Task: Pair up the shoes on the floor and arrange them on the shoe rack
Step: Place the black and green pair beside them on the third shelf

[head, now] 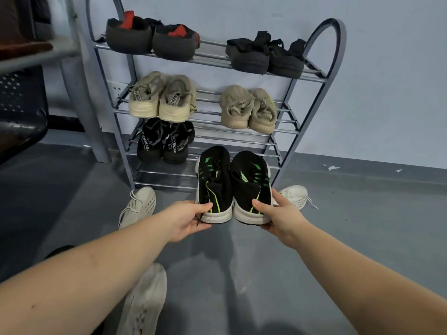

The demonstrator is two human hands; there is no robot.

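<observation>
I hold a pair of black sneakers with green stripes side by side above the floor, in front of the grey shoe rack. My left hand grips the heel of the left black-green shoe. My right hand grips the heel of the right black-green shoe. Their toes point at the rack's lower shelves. A white knit shoe lies on the floor left of the rack's foot, and another white shoe lies to the right, partly hidden behind my right hand.
The rack holds two dark pairs on top, two beige pairs in the middle and a black pair lower left. A white shoe sits near my legs. A table leg and a dark chair stand left.
</observation>
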